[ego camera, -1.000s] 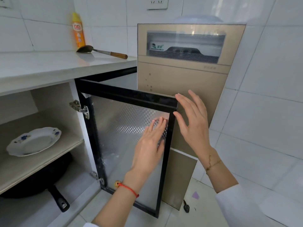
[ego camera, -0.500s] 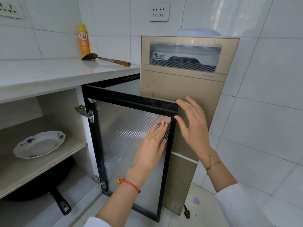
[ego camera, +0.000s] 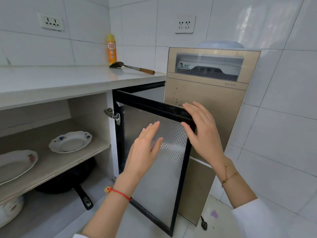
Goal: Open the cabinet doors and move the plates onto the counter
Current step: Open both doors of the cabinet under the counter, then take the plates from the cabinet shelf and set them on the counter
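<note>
- Two plates sat on the upper shelf (ego camera: 51, 166) inside the opened cabinet: a white plate with blue flowers (ego camera: 70, 142) toward the right of the shelf, and a larger plate with a brown motif (ego camera: 14, 166) at the left, partly cut off by the frame edge. They lay apart, each flat on the shelf.
- They looked like glazed ceramic: stiff, smooth, probably slippery and easy to chip. Judged from that, the rim would be the place to pinch, thumb on top and fingers under.
- The cabinet door (ego camera: 154, 152), black-framed with a patterned panel, stood swung out.
- The left hand (ego camera: 144, 152) was flat and spread before the panel, holding nothing; whether it touched the panel could not be told.
- The right hand (ego camera: 202, 133) was open too, fingers curved at the door's top outer corner, gripping nothing.
- The counter (ego camera: 68, 79) above carried a ladle (ego camera: 130, 67) and a yellow bottle (ego camera: 111, 48), with bare surface nearer the front.
</note>
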Demonstrator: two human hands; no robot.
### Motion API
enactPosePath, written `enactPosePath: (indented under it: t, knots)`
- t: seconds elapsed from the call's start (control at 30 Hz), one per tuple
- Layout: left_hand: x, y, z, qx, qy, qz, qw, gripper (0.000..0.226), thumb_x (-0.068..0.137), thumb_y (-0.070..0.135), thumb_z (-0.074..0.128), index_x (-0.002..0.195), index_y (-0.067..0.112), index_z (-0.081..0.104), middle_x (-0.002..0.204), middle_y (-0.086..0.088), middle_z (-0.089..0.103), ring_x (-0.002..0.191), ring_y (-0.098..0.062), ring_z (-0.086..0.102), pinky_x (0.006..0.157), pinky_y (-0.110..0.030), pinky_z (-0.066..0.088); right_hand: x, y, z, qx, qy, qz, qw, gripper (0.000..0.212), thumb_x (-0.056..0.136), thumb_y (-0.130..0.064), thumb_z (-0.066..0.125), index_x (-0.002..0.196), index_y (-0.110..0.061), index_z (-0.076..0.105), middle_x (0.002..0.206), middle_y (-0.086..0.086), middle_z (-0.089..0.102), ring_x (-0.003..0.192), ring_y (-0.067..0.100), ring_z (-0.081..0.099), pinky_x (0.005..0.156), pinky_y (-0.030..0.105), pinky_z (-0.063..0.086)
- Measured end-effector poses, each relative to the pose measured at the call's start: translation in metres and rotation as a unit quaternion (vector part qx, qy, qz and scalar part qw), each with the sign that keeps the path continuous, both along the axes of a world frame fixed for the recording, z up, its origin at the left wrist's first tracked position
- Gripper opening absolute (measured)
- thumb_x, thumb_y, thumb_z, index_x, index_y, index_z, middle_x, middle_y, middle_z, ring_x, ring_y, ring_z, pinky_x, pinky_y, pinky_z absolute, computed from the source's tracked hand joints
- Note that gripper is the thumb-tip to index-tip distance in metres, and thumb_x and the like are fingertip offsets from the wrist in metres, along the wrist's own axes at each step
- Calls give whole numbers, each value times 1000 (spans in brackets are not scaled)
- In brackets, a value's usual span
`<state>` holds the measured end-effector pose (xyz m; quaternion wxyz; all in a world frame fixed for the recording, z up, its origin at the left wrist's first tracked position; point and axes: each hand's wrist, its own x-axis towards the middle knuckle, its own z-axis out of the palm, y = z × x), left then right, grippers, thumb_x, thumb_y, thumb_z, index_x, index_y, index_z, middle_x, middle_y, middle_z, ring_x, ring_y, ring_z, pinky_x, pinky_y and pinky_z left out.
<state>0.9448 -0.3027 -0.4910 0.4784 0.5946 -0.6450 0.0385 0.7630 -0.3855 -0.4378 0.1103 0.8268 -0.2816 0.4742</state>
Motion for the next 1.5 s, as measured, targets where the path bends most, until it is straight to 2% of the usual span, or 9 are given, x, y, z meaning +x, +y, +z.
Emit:
enactPosePath:
  t: [0.2, 0.3, 0.6, 0.73, 0.87, 1.03, 1.2, 1.37, 1.5]
  knots:
    - [53, 58, 15, -16, -8, 96, 995, 49, 97, 25, 54, 145, 19, 43, 150, 3, 45, 143, -12, 36, 121, -27, 17, 60, 35, 1, 21, -5, 100, 995, 43, 100, -27, 49, 142, -16, 46, 146, -4, 48, 141, 12, 35, 119, 30, 25]
    - [80, 93, 18, -12, -14, 157, 987, 49, 98, 25, 53, 145, 19, 43, 151, 0, 44, 144, -17, 35, 122, -36, 19, 96, 54, -3, 31, 4, 144, 989, 42, 100, -25, 48, 141, -15, 46, 145, -4, 48, 140, 12, 37, 118, 31, 27]
    - [147, 207, 5, -10, -8, 343, 939, 48, 98, 23, 54, 145, 18, 44, 149, 0, 47, 143, -18, 36, 122, -36, 21, 207, 111, -28, 83, 19, 286, 955, 42, 101, -27, 46, 142, -18, 45, 143, -7, 49, 139, 10, 36, 117, 20, 22]
    - [172, 249, -5, -2, 2, 416, 909, 47, 98, 23, 54, 144, 18, 44, 147, 0, 49, 142, -18, 38, 120, -39, 26, 259, 133, -44, 117, 29, 351, 929, 41, 100, -23, 49, 141, -16, 46, 140, -3, 52, 136, 14, 40, 114, 37, 34]
    - [199, 284, -13, 4, 15, 473, 881, 47, 98, 24, 53, 144, 19, 45, 146, 1, 50, 141, -16, 40, 115, -41, 34, 309, 154, -59, 143, 39, 408, 901, 42, 100, -27, 46, 140, -16, 47, 139, -3, 52, 135, 13, 42, 113, 39, 37]
    - [232, 321, -27, 14, 15, 539, 842, 45, 98, 20, 54, 142, 16, 47, 144, 1, 53, 136, -14, 44, 113, -33, 38, 369, 177, -75, 163, 55, 461, 870, 40, 100, -25, 48, 139, -18, 47, 139, -4, 52, 133, 10, 43, 113, 31, 35]
    - [274, 345, -50, 42, 30, 601, 798, 42, 97, 17, 56, 138, 11, 52, 137, -4, 58, 130, -19, 51, 109, -27, 37, 432, 194, -98, 208, 87, 488, 843, 38, 100, -25, 47, 137, -18, 49, 136, -6, 54, 129, 5, 42, 105, 9, 25]
    - [318, 355, -78, 102, 59, 639, 760, 43, 97, 20, 54, 139, 7, 50, 138, -11, 57, 129, -26, 51, 105, -33, 40, 496, 204, -128, 236, 139, 479, 834, 37, 99, -25, 48, 135, -14, 50, 133, 4, 57, 124, 19, 50, 100, 25, 38]
    - [357, 360, -98, 136, 92, 652, 741, 39, 97, 17, 55, 132, 1, 54, 128, -17, 61, 122, -32, 56, 100, -36, 43, 545, 209, -153, 273, 177, 475, 818, 39, 99, -22, 49, 135, -8, 49, 134, 12, 56, 126, 27, 50, 105, 35, 40]
